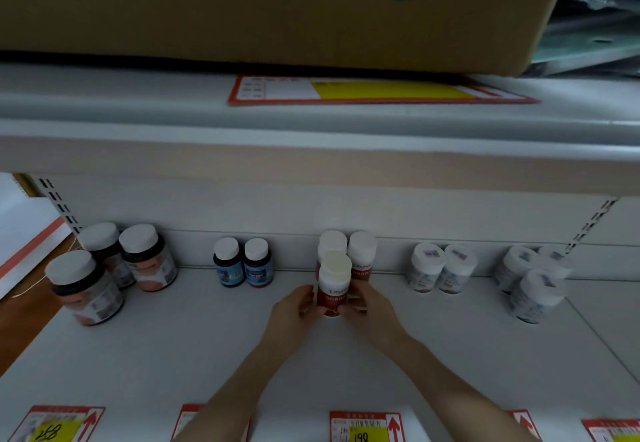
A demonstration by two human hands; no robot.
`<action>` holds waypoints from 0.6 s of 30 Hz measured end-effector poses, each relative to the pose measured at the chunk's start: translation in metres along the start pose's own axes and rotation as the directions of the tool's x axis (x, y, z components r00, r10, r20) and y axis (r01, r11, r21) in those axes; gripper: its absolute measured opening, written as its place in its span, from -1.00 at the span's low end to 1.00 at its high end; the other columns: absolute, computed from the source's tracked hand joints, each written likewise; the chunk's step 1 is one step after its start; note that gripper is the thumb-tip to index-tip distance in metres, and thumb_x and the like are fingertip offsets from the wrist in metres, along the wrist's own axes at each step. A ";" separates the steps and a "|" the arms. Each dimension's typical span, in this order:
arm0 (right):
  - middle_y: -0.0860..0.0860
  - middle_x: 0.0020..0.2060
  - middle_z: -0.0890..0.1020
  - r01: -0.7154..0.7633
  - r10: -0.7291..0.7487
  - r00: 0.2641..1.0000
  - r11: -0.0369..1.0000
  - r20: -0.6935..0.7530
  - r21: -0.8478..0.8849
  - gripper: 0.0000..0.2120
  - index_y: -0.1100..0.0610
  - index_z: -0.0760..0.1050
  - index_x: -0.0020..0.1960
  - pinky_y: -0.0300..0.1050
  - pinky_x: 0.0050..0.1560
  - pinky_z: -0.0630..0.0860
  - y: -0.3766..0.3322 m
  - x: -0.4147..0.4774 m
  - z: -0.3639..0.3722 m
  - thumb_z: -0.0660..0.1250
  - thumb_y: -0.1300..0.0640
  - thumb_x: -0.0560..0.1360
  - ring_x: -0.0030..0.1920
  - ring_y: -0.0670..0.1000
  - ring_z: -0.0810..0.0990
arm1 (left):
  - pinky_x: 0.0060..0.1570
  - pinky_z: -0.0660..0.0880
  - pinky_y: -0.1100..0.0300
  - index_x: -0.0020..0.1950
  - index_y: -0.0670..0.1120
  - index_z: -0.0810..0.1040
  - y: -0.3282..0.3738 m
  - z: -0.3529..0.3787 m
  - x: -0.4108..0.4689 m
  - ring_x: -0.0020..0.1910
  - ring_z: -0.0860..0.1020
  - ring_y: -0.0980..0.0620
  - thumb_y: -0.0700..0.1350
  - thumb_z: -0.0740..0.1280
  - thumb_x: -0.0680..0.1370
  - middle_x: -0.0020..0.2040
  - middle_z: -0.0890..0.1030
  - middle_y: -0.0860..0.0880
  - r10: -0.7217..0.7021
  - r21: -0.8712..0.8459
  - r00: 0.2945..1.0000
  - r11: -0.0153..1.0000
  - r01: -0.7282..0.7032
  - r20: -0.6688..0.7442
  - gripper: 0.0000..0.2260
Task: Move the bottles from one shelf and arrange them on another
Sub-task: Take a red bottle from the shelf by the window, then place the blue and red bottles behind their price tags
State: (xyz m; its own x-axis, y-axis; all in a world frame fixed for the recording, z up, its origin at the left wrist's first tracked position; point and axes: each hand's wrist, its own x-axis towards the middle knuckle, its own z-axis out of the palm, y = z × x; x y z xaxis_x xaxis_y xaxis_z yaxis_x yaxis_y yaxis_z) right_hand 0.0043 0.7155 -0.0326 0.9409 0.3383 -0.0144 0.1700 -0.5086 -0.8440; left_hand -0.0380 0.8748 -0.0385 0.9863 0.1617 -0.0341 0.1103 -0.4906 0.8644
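Both hands — left hand (297, 306), right hand (367, 306) — pinch one red bottle (333, 285) upright, cap up, on the lower shelf (173, 337), two matching bottles (360, 254) just behind at 12 o'clock.

White shelf (173, 348): capped bottles (242, 263) in clusters along back.

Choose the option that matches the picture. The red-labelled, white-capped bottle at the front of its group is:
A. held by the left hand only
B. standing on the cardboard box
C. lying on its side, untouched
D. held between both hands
D: the left hand and right hand both clasp the red-labelled, white-capped bottle, which stands upright on the white shelf.
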 end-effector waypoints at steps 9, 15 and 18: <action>0.07 0.15 0.54 -0.036 0.037 0.998 0.999 -0.041 0.015 -0.67 0.18 0.38 0.28 -0.29 0.11 0.35 -0.012 -0.020 0.004 0.27 0.20 0.52 0.12 -0.05 0.50 | 0.15 0.34 0.33 0.29 -0.22 0.40 0.010 -0.011 -0.023 0.23 0.50 -0.05 -0.16 0.30 0.51 0.27 0.51 -0.16 -0.029 -0.020 1.000 0.999 0.029 -0.011 -0.63; 0.12 0.19 0.54 -0.076 0.074 0.977 0.997 -0.202 -0.005 -0.71 0.24 0.40 0.27 -0.42 0.01 0.28 -0.009 -0.055 0.006 0.17 0.19 0.57 0.09 -0.06 0.47 | -0.14 0.33 0.56 0.15 -0.16 0.51 0.014 -0.002 -0.052 -0.01 0.50 0.08 -0.12 0.19 0.57 0.06 0.58 -0.08 0.018 -0.079 0.995 0.997 -0.026 -0.099 -0.78; 0.10 0.18 0.56 -0.134 0.127 0.956 0.991 -0.263 -0.010 -0.71 0.20 0.42 0.26 -0.47 -0.08 0.24 -0.007 -0.072 -0.001 0.16 0.15 0.58 0.07 -0.08 0.47 | -0.08 0.44 0.32 -0.05 -0.06 0.50 0.026 0.013 -0.067 -0.08 0.54 0.01 -0.07 0.14 0.59 -0.11 0.58 -0.02 0.034 -0.162 0.996 0.986 -0.047 -0.081 -0.84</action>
State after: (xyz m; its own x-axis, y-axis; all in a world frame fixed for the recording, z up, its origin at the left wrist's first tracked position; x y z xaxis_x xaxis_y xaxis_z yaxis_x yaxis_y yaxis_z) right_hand -0.0643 0.6942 -0.0256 0.9985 0.0506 0.0205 0.0453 -0.5575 -0.8290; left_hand -0.0993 0.8403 -0.0203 0.9763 0.2135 0.0360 0.0426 -0.3523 0.9349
